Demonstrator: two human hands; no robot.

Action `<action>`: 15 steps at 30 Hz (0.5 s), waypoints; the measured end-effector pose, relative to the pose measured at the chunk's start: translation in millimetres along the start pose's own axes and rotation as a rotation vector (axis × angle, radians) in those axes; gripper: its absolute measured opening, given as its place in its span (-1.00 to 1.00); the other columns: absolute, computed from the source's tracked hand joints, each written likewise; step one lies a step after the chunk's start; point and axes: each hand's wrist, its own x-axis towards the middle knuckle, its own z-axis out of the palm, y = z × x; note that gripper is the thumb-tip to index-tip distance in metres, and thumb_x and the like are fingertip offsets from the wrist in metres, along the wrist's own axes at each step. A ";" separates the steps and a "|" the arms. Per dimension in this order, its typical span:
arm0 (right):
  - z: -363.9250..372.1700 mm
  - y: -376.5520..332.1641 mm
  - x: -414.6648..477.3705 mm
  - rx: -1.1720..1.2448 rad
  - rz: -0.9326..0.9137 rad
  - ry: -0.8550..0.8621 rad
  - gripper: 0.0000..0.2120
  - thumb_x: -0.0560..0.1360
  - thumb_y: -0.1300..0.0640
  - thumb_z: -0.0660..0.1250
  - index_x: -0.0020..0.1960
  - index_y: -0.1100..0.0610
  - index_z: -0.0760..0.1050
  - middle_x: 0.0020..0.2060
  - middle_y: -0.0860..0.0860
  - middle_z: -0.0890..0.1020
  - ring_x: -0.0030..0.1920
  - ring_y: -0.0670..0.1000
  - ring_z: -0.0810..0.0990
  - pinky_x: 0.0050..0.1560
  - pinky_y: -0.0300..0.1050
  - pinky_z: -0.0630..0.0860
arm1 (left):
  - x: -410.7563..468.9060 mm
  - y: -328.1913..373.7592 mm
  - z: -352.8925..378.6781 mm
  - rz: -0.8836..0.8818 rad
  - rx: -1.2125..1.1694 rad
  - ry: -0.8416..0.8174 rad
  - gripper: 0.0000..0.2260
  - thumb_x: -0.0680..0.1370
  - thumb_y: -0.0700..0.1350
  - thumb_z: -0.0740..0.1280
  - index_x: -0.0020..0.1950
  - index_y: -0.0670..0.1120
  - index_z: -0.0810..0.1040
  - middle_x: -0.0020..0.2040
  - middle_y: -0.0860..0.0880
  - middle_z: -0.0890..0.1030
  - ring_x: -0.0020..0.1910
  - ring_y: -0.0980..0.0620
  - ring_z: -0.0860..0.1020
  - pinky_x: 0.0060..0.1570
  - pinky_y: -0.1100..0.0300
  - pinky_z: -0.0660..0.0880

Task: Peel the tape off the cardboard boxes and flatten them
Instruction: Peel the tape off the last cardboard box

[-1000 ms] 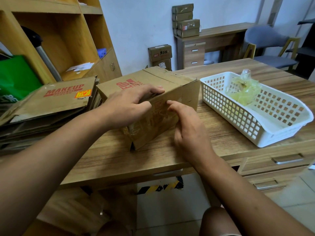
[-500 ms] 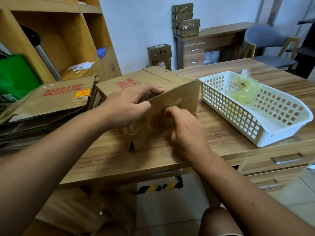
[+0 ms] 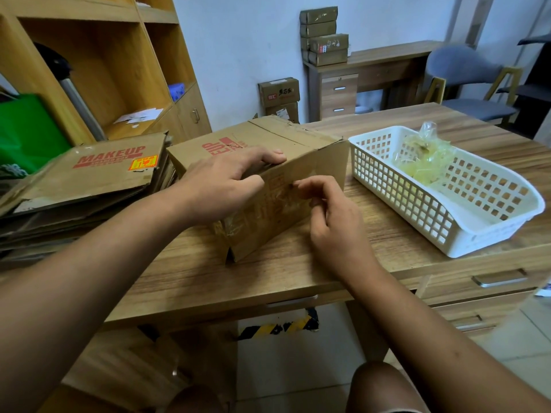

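My L hand [image 3: 226,186] grips cardboard box [image 3: 286,138] at 12; R hand [image 3: 331,216] pinches tape [image 3: 278,202]; hasty pull may snap it.

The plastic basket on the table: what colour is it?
The basket is white, shown best in the head view.

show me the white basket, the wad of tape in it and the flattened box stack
white basket [image 3: 396,201]: head view, latticed side wall
wad of tape [image 3: 423,162]: head view, middle of the yellowish clump
flattened box stack [image 3: 89,181]: head view, top sheet under the MAKEUP print
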 end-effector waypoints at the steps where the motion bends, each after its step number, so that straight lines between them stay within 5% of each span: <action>1: -0.5 0.2 1.0 0.035 0.024 -0.017 -0.68 0.59 0.37 0.20 0.22 0.07 0.53 0.08 -0.12 0.65 0.06 -0.17 0.61 0.07 -0.30 0.53 | 0.0 0.3 -0.1 -0.001 0.001 0.000 -0.48 0.46 0.09 0.09 0.41 0.39 0.32 0.43 0.41 0.35 0.34 0.26 0.35 0.34 -0.04 0.35; 5: 1.5 -3.2 1.0 0.045 0.015 -0.139 -0.76 0.62 0.33 0.22 0.13 0.05 0.55 0.01 -0.12 0.66 0.03 -0.15 0.62 0.04 -0.30 0.53 | -0.2 0.1 0.0 0.002 -0.006 0.012 -0.49 0.46 0.09 0.09 0.40 0.39 0.34 0.42 0.44 0.35 0.29 0.31 0.35 0.33 -0.03 0.36; 8: -1.3 -2.5 0.5 0.088 0.023 -0.020 -0.76 0.60 0.35 0.22 0.12 0.07 0.53 0.03 -0.09 0.66 0.04 -0.13 0.63 0.04 -0.24 0.57 | 0.0 -0.6 0.2 0.008 -0.008 0.015 -0.49 0.45 0.08 0.10 0.40 0.39 0.34 0.41 0.44 0.35 0.34 0.28 0.35 0.34 -0.05 0.36; 15: -2.0 -3.6 -2.8 0.097 0.002 0.028 -0.76 0.61 0.35 0.24 0.21 0.17 0.56 0.18 -0.09 0.67 0.11 -0.23 0.63 0.05 -0.46 0.48 | 1.0 -2.6 0.8 0.010 -0.023 0.027 -0.51 0.46 0.09 0.11 0.38 0.41 0.35 0.40 0.45 0.37 0.36 0.26 0.37 0.34 -0.05 0.37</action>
